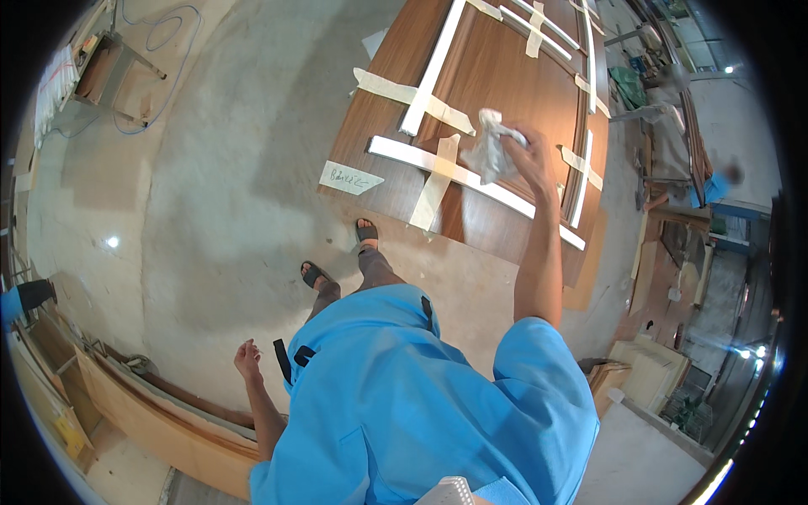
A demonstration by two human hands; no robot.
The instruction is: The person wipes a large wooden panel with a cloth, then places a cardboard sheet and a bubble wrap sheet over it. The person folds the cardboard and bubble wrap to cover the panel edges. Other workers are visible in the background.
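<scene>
My right hand [530,158] is closed on a crumpled whitish rag [497,150], held over a brown wood-grain panel [383,105]. White strips [471,176] lie along the panel, with pieces of masking tape [436,183] across them. A pale paper label with handwriting [350,178] sits at the panel's near left corner. Down at my left side, away from the panel, hangs my left hand [247,360]. Its fingers are curled together, and whatever may be in them is too small to make out.
A small metal-legged stand [114,76] and a blue hose [199,42] are at the upper left. Long boards [160,417] lie behind me on the left. Stacked panels [648,370] stand at the right, and another person in blue [714,189] is farther off there.
</scene>
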